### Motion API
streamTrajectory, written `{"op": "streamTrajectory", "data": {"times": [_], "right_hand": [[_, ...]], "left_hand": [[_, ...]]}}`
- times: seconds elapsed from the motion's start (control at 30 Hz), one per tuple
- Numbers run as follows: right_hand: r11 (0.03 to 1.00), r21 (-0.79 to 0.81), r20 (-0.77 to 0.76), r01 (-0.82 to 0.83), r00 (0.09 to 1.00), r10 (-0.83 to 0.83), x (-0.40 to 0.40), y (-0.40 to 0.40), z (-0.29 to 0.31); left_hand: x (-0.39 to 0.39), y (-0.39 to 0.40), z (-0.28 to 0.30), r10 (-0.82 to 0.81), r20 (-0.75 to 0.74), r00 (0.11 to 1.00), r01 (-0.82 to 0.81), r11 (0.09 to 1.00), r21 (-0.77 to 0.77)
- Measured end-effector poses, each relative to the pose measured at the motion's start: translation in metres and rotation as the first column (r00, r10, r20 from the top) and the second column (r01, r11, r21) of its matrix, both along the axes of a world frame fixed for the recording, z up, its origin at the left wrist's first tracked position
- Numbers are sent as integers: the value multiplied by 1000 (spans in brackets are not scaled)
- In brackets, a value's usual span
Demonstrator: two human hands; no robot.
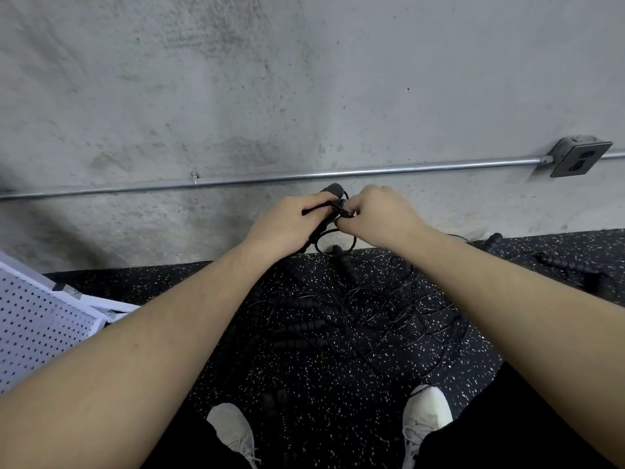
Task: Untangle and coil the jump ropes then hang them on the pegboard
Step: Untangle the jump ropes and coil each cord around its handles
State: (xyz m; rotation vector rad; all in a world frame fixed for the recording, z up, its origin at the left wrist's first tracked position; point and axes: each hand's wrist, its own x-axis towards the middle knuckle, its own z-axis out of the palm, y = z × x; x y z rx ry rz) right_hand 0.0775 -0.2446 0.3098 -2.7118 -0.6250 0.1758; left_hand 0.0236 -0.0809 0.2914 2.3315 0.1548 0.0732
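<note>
I've got both hands up in front of me, close together at chest height against the concrete wall (304, 79). My left hand (287, 225) is curled round a black jump-rope handle (333, 190), whose top end sticks out above the knuckles, w/ a bit of cord (341, 211) crossing under the fingers. My right hand (375, 211) is just beside it, fingers curled in & pinching that same cord where the two hands meet. Can't tell exactly which strand it has; too small and dark. A loop of cord hangs below the hands, and a second handle (345, 265) dangles or lies just under it; can't tell which.

The rest of the ropes (389, 316) lie in a loose tangle on the black speckled floor (321, 384) between my arms, thin cords crossing over each other w/ several ribbed handles mixed in at the left of the pile. Two more handles (561, 262) lie apart at right, near the wall.

White pegboard (37, 319) is at lower left, lying tilted near the wall, nothing hanging on it that I can see. My white shoes (426, 414) show at the bottom, either side of the pile's near edge.

A metal conduit (236, 182) runs along the wall to an outlet box (578, 157) at right.
</note>
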Motion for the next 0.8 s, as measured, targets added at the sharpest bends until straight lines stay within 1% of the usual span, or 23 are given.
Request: {"op": "streamTrajectory", "data": {"times": [0.03, 0.07, 0.1, 0.17, 0.2, 0.27, 0.3, 0.33, 0.37, 0.43, 0.5, 0.57, 0.67, 0.8], "right_hand": [[998, 51, -3, -35, 999, 35, 1, 0, -3], [992, 118, -48, -51, 997, 57, 1, 0, -5], [981, 184, -110, -59, 991, 80, 0, 0, -5], [955, 282, -181, -89, 973, 144, -2, -1, -6], [941, 319, -199, -111, 963, 181, -2, -2, -6], [920, 361, -245, -150, 937, 249, 0, -6, -7], [915, 368, -274, -168, 920, 279, 0, -9, -7], [909, 373, -304, -184, 902, 308, 1, -13, -6], [903, 383, -327, -194, 886, 329, 3, -15, -6], [892, 406, -334, -199, 876, 347, 5, -18, -5], [878, 442, -336, -181, 875, 350, 8, -23, -5], [866, 465, -342, -182, 866, 365, 8, -29, -2], [843, 499, -380, -202, 823, 422, 5, -37, 6], [824, 529, -345, -201, 836, 426, 4, -43, 15]], "left_hand": [[-1, 0, 3, 18, -6, 1000, -19, 998, -62], [-2, 1, 5, 43, -27, 999, -47, 985, -165], [-4, 1, 8, 69, -68, 995, -86, 952, -294], [-9, 2, 13, 98, -191, 977, -188, 822, -538], [-10, 2, 15, 104, -246, 964, -238, 749, -618], [-9, 6, 19, 123, -313, 942, -321, 609, -725], [-9, 9, 20, 127, -338, 933, -349, 550, -758], [-8, 12, 21, 119, -361, 925, -369, 510, -777], [-8, 14, 22, 98, -383, 918, -379, 492, -784], [-9, 16, 22, 49, -419, 907, -388, 488, -782], [-9, 15, 22, 17, -423, 906, -379, 479, -792], [-10, 14, 23, -2, -400, 916, -353, 466, -811], [-11, 19, 24, -29, -352, 936, -300, 458, -837], [-14, 21, 30, -85, -235, 968, -180, 418, -891]]}}
